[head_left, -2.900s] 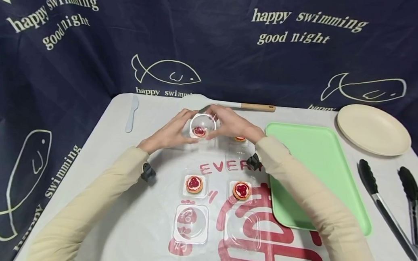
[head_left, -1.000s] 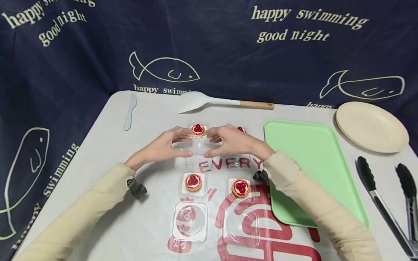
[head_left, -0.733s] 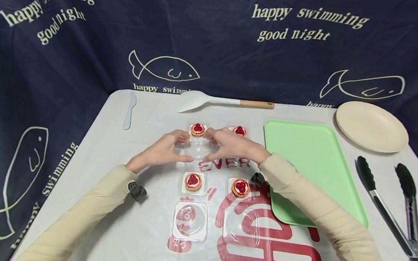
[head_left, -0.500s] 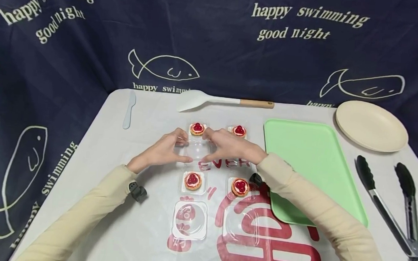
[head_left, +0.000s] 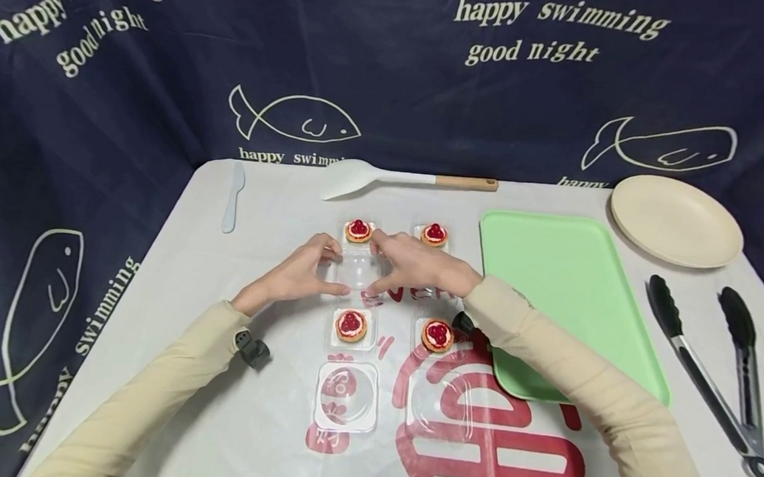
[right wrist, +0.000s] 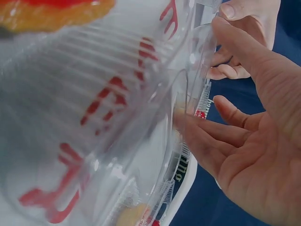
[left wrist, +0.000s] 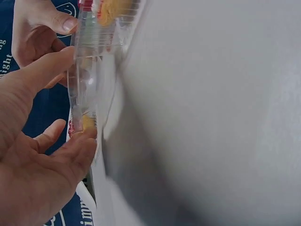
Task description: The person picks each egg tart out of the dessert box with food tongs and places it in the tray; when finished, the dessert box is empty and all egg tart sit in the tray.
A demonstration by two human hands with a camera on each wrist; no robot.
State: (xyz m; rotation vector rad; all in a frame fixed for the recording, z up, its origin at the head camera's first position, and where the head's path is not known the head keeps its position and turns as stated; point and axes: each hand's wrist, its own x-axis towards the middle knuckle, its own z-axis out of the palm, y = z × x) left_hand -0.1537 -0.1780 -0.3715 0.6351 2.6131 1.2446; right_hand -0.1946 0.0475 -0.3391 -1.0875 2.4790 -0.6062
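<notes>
My left hand (head_left: 296, 269) and right hand (head_left: 420, 263) face each other across a clear plastic lid (head_left: 360, 272). Each hand grips a side edge of that lid, thumbs at its near corners and fingers at its far end; both wrist views show thumb and fingertips at the edge. Just behind the lid, a small berry tart (head_left: 359, 231) sits uncovered in the base of the same clamshell box. To its right is a second berry tart (head_left: 434, 235), behind my right hand. Two more tarts lie nearer me, a left one (head_left: 351, 326) and a right one (head_left: 438, 335).
Nearer me lie clear lids on the left (head_left: 347, 396) and right (head_left: 440, 405). A green tray (head_left: 570, 311) lies under my right forearm's path. Beyond are a cream plate (head_left: 676, 221), black-tipped tongs (head_left: 712, 372), a white spatula (head_left: 353, 180) and a pale blue knife (head_left: 233, 198).
Earlier the lid stood raised in front of the tart; both hands have brought it down toward me, leaving the tart uncovered. In the last half second the hands have barely moved.
</notes>
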